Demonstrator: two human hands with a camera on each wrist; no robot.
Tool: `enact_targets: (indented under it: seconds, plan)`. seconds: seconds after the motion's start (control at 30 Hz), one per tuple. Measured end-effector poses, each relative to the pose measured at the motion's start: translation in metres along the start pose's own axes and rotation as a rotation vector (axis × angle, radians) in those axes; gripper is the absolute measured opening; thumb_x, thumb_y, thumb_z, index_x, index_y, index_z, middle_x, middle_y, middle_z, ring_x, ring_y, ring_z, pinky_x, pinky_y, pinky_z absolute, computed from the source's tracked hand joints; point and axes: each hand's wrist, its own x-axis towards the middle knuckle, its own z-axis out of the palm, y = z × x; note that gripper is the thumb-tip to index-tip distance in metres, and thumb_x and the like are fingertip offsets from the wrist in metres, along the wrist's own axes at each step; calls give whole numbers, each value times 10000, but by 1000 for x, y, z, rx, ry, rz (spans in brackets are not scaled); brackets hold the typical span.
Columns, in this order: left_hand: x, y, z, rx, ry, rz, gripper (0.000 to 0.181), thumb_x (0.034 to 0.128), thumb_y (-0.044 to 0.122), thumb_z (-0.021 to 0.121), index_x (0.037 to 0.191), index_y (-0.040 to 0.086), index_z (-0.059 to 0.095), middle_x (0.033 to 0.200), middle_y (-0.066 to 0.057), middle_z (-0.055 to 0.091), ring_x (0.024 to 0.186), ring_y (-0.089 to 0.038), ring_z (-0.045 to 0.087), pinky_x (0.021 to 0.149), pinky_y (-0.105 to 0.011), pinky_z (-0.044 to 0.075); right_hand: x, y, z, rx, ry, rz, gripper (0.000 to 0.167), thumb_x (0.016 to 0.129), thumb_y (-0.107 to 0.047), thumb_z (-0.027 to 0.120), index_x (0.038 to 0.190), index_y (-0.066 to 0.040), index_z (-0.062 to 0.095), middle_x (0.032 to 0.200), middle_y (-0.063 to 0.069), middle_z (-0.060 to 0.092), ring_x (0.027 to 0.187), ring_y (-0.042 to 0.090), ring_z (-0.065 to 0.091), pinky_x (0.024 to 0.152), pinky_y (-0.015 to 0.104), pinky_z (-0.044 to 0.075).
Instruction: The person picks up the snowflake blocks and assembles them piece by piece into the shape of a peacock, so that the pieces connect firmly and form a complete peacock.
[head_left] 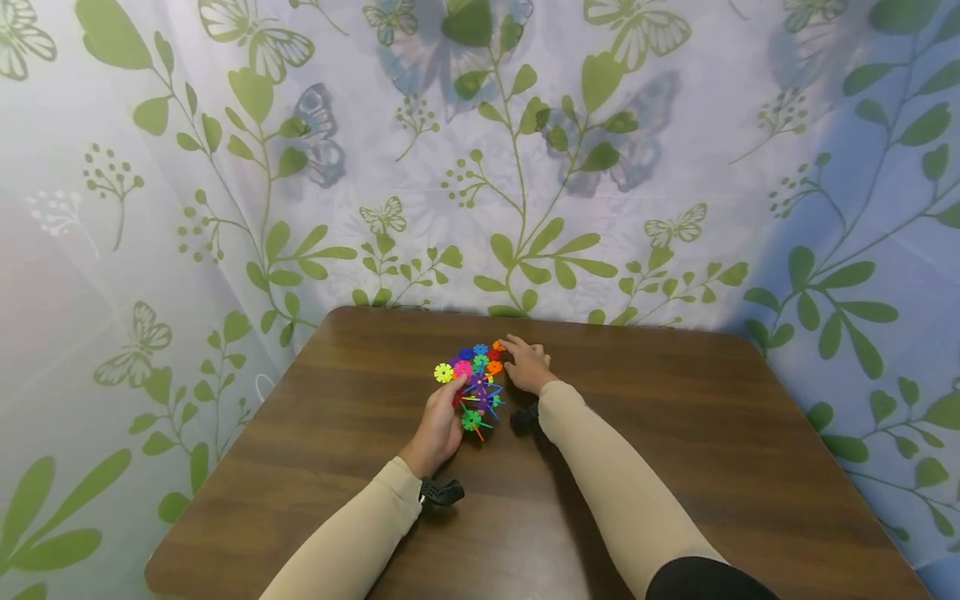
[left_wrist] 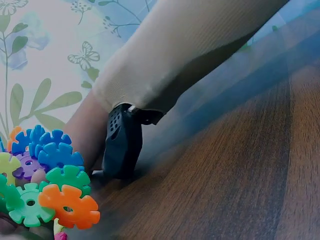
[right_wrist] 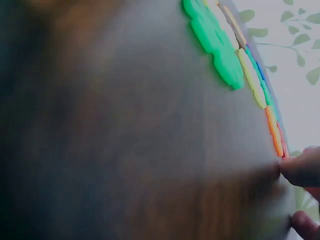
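Butterfly-and-leaf curtains around a brown table show a curtained-off corner, home or studio unclear.

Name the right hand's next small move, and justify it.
Probably pinch the orange notched plastic disc at the far edge of the multicoloured cluster of notched plastic discs: the right hand has fingertips right beside that disc, while the left hand grips the cluster from the left.
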Motion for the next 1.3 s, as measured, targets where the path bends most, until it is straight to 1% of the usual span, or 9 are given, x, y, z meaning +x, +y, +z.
enact_targets:
  seconds: [0.13,0.33,0.4,0.57,0.8,0.9,1.1,1.2,1.3]
  plan:
    - [0,-1,1,3,-22,-3,325,1098,284,590,1204,-22,609,1071,-97,706,874,-208,647,692,-331,580,-2,0,3,-15,51,38,456,1103,-214,562,1526,-44,545,1649,129,381,1383,486,341,1079,642,291]
    - [-1,-1,0,29,-23,6,322,1110,263,568,1237,-32,595,1086,-104,692,885,-212,641,703,-339,582,-22,-2,5,178,250,5,197,1025,-113,713,1153,24,773,1351,164,676,1330,463,486,1173,651,245]
    - [-1,-1,0,40,-24,11,315,1111,257,565,1233,-32,597,1074,-102,691,876,-214,641,699,-342,582,-30,0,5,207,277,-23,135,1003,-102,749,1078,-2,799,1217,136,739,1230,416,581,1153,601,327]
    - [-1,-1,1,52,-43,19,299,1100,266,588,1185,-19,616,1058,-98,695,857,-212,649,697,-350,590,-44,4,6,232,277,-51,76,968,-124,799,1030,-83,816,1059,60,745,1075,334,638,1054,543,454]
    - [-3,-3,4,57,-37,1,303,1101,256,581,1195,-32,601,1083,-106,693,868,-213,648,689,-343,585,-51,3,7,70,215,-157,226,1018,-190,746,1234,-136,781,1376,70,642,1212,382,504,987,607,348]
    - [-3,-3,4,63,-32,-5,316,1106,254,571,1219,-40,588,1101,-108,692,879,-210,646,687,-338,579,-50,2,9,28,179,-177,219,1037,-214,718,1235,-151,786,1411,36,646,1230,362,506,943,585,333]
    - [-3,-4,3,65,-37,4,251,1102,235,574,1149,-9,609,1072,-101,692,863,-210,639,674,-332,573,-51,5,10,102,195,-168,100,990,-180,771,1069,-150,825,1235,2,720,1180,275,578,1007,576,315]
    - [-2,-4,4,64,-37,15,227,1101,224,570,1108,4,621,1048,-96,693,857,-216,637,667,-332,574,-54,7,9,171,223,-182,80,953,-150,815,1032,-146,824,1152,-3,690,1069,241,615,1021,505,416]
    - [-2,-4,4,64,-45,26,224,1105,219,559,1097,5,628,1038,-95,695,851,-221,639,668,-338,579,-61,5,6,273,255,-185,97,925,-100,840,1019,-114,825,1096,4,649,959,211,637,915,414,538]
